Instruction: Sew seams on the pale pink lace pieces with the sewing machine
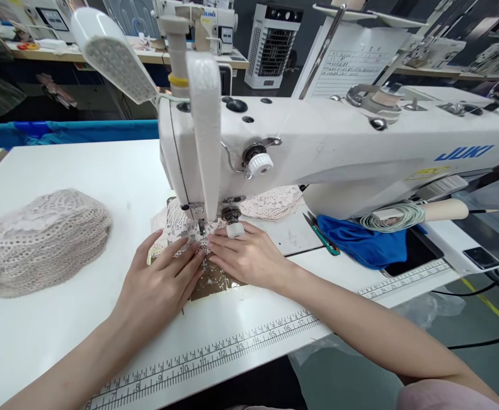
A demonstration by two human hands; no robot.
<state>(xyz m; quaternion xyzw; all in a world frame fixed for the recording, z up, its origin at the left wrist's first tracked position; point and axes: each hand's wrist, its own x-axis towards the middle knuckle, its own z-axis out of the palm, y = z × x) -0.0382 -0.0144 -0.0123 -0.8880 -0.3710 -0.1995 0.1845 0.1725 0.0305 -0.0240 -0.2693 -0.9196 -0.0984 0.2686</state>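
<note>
Head view: lace piece (177, 221) lay under the sewing machine (338, 128), at the presser foot (202, 226). Left hand (159, 282) and right hand (249, 253) both palm-down, fingers extended, fingertips resting on the lace; neither clenched.

Tabletop (127, 162) edge on the near side ran slantwise, going farther off toward the right, with a ruler strip (206, 360) alongside. White surface stretched between left hand and lace stack (46, 245), widest on the far side. Room on the right was tighter: snips (324, 234) and blue cloth (355, 242) sat beyond the right hand.

Lace's visible part spread left and far from the foot. Hands and machine covered the rest; long axis and direction could not be told.
</note>
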